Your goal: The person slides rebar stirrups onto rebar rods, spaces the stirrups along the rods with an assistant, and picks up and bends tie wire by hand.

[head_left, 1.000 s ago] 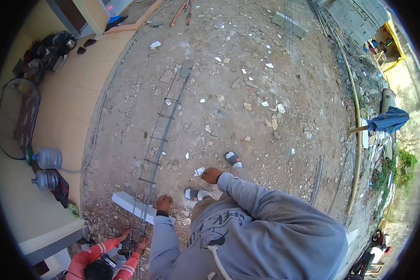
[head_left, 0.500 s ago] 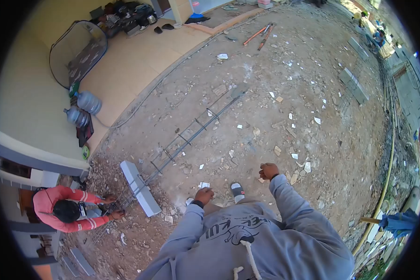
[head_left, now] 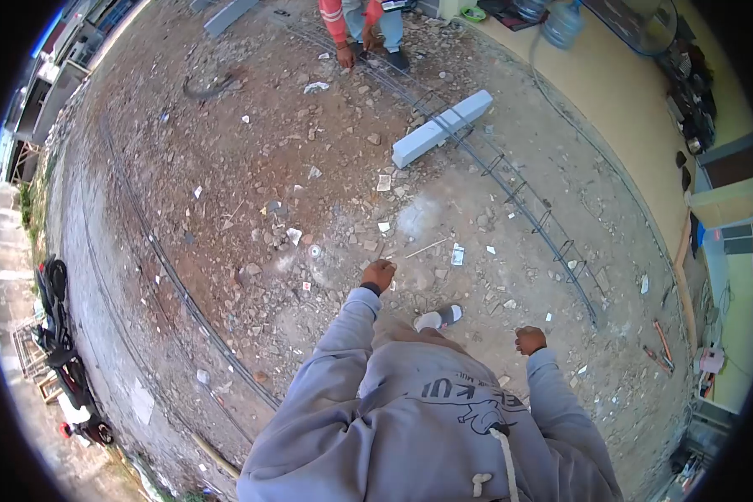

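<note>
My left hand [head_left: 379, 274], with a dark band at the wrist, hangs over the rubble-strewn ground with its fingers curled. Lower and to the right, my right hand [head_left: 530, 340] is also curled, and nothing shows in either hand. Beyond them a long tied rebar cage [head_left: 510, 191] rests across a pale grey block [head_left: 443, 128]. A co-worker in a red top [head_left: 333, 18] bends at the cage's far end, both hands near the bars. One of my sandalled feet [head_left: 438, 317] shows between my hands.
Long thin bars [head_left: 176, 280] lie along the ground at left. Red-handled tools [head_left: 663, 345] lie at right. Water jugs [head_left: 563, 25] stand by the tiled porch [head_left: 619, 109] at upper right. A parked motorcycle [head_left: 63, 351] is at far left. Another block [head_left: 229, 17] lies at the top.
The view has swung round, so the co-worker, the block and the rebar cage now appear at the top and right instead of the left. My hands remain apart and curled.
</note>
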A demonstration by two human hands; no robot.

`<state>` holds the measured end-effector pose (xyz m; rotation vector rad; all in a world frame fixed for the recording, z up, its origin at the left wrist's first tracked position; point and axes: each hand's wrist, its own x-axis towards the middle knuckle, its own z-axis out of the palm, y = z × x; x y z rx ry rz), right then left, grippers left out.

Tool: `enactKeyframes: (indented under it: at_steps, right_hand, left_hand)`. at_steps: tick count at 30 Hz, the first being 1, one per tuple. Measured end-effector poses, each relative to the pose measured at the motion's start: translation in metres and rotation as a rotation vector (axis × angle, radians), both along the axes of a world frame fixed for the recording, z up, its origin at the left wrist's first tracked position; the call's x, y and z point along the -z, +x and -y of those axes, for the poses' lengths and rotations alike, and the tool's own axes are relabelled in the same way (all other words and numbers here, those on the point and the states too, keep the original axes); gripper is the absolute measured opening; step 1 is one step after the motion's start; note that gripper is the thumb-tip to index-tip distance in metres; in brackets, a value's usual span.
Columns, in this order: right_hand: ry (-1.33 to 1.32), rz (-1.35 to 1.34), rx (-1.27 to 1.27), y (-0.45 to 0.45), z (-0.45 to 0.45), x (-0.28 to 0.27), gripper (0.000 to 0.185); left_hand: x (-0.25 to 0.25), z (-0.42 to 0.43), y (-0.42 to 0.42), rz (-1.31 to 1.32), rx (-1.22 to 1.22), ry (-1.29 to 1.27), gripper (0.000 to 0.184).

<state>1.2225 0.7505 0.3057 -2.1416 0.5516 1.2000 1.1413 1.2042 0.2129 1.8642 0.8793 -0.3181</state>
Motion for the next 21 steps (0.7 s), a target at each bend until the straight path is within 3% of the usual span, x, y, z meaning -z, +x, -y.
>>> enactKeyframes:
  at_steps: [5, 7, 9, 11, 12, 13, 14, 15, 16, 19, 21]
  right_hand:
    - [0.036, 0.15, -0.021, 0.077, -0.092, -0.011, 0.023]
    - [0.055, 0.225, -0.192, 0.078, -0.161, -0.011, 0.024]
    - [0.08, 0.308, -0.395, 0.07, -0.211, 0.007, 0.025]
    - [0.163, 0.292, -0.381, 0.042, -0.272, 0.011, 0.029]
    - [0.199, 0.268, -0.409, 0.02, -0.311, -0.008, 0.029]
    - [0.203, 0.236, -0.475, 0.008, -0.334, 0.013, 0.03]
    - [0.241, 0.196, -0.547, -0.014, -0.367, -0.005, 0.034]
    - [0.262, 0.179, -0.692, -0.029, -0.392, -0.007, 0.035]
    - [0.28, 0.161, -0.842, -0.037, -0.413, -0.004, 0.037]
    - [0.315, 0.238, -1.245, -0.039, -0.462, 0.001, 0.037]
    - [0.27, 0.235, -1.196, -0.022, -0.483, 0.004, 0.036]
  left_hand:
    - [0.014, -0.101, -0.177, -0.256, -0.402, 0.076, 0.039]
    - [0.006, -0.114, -0.229, -0.403, -0.418, 0.08, 0.04]
    - [0.047, -0.11, -0.287, -0.437, -0.53, -0.021, 0.041]
    - [0.093, -0.093, -0.326, -0.426, -0.571, -0.123, 0.04]
    - [0.107, -0.085, -0.333, -0.407, -0.531, -0.146, 0.041]
    - [0.087, -0.08, -0.325, -0.415, -0.533, -0.161, 0.041]
    - [0.107, -0.079, -0.326, -0.327, -0.496, -0.209, 0.036]
    - [0.081, -0.079, -0.309, -0.246, -0.62, -0.301, 0.033]
    - [0.021, -0.084, -0.284, -0.16, -0.745, -0.394, 0.03]
    - [-0.007, -0.115, -0.262, -0.004, -0.717, -0.375, 0.029]
    - [-0.001, -0.14, -0.262, 0.071, -0.794, -0.384, 0.029]
